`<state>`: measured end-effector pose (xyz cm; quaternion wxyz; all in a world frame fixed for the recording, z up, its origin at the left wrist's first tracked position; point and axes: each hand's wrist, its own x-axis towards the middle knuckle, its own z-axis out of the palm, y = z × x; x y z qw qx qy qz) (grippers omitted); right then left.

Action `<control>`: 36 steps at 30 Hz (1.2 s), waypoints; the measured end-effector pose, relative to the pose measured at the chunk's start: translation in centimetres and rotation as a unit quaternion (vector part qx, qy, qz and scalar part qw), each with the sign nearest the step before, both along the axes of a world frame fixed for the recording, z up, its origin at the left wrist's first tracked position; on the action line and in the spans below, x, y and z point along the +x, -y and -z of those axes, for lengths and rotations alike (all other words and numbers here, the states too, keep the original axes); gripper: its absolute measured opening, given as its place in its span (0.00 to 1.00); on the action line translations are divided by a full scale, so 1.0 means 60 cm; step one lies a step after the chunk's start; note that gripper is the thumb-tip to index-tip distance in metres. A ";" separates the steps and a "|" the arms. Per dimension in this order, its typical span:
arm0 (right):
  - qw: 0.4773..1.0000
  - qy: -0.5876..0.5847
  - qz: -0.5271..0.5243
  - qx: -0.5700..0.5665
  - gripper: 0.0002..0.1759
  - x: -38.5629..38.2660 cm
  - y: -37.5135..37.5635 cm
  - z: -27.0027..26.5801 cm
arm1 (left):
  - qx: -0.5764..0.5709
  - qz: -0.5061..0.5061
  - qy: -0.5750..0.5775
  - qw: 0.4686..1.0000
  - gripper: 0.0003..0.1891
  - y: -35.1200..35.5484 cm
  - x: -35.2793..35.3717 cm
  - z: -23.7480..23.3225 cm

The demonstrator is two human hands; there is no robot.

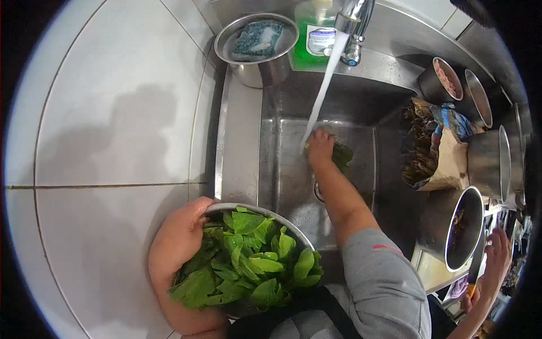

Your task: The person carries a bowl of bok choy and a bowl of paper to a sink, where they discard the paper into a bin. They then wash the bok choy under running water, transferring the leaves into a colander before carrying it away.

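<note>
My left hand (192, 223) grips the rim of a round metal bowl (271, 213) at the sink's near left corner, with my forearm round its side. Green leaves (248, 254) fill the bowl. My right hand (320, 148) reaches down into the steel sink (288, 175), fingers bent round a dark green leaf (341, 155), part of which shows beside the palm. Water (327, 85) runs from the tap (354, 22) and falls just left of this hand. The drain (318, 192) is partly hidden by my forearm.
A metal pot (257, 70) with a sponge (257, 38) and a green soap bottle (316, 42) stand behind the sink. Along the right are several metal pots (488, 164) and a paper bag of dried leaves (451, 155). A co-worker's hands (494, 265) work at lower right, near a knife (477, 263).
</note>
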<state>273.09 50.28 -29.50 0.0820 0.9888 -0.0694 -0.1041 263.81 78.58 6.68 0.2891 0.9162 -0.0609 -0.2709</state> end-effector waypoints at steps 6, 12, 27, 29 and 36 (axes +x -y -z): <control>0.964 -0.146 0.077 0.206 0.28 -0.013 -0.007 -0.056 | -0.009 -0.008 0.002 1.000 0.13 -0.002 0.000 0.004; 0.973 -0.070 0.039 0.218 0.28 -0.028 0.009 -0.034 | -0.005 0.024 0.009 1.000 0.13 -0.011 0.000 0.007; 0.595 0.126 0.425 0.671 0.27 -0.159 0.091 0.028 | -0.055 0.024 0.036 0.998 0.13 -0.018 -0.004 0.018; 0.613 0.122 0.403 0.668 0.28 -0.167 0.084 0.035 | -0.046 0.032 0.052 0.997 0.13 -0.017 -0.005 0.019; 0.783 0.011 0.359 0.507 0.33 -0.109 0.057 -0.002 | -0.050 0.035 0.039 0.997 0.14 -0.012 -0.004 0.016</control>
